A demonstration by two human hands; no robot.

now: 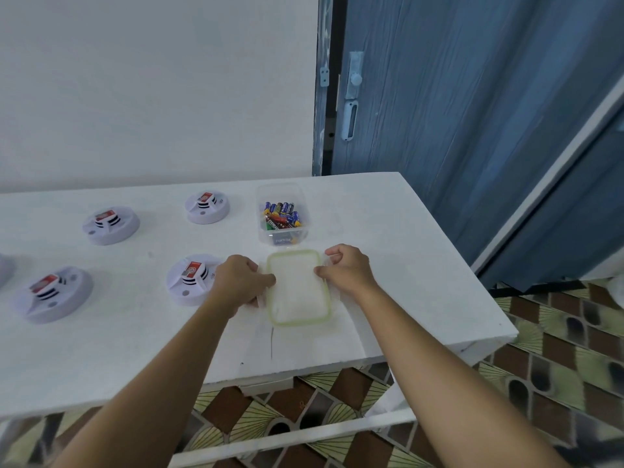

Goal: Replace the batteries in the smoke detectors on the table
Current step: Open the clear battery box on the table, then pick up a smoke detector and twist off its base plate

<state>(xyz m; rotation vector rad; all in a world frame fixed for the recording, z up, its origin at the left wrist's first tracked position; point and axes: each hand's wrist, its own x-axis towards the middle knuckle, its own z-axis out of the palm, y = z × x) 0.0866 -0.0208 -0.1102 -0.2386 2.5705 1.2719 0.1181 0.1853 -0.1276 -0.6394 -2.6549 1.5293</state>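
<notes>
Several white round smoke detectors lie on the white table [388,298], each with a red label on top: one nearest my left hand [190,280], one at the front left [52,293], and two further back [110,224] [206,207]. A clear plastic box [283,214] holds several batteries and stands open. In front of it lies its clear lid with a green rim [299,287]. My left hand [241,282] grips the lid's left edge with curled fingers. My right hand [347,268] pinches the lid's right edge.
Part of another detector [5,268] shows at the far left edge. The table's right corner [506,332] is close by, with patterned floor tiles [557,349] beyond. A blue door [456,113] stands behind the table on the right, a white wall [152,89] on the left.
</notes>
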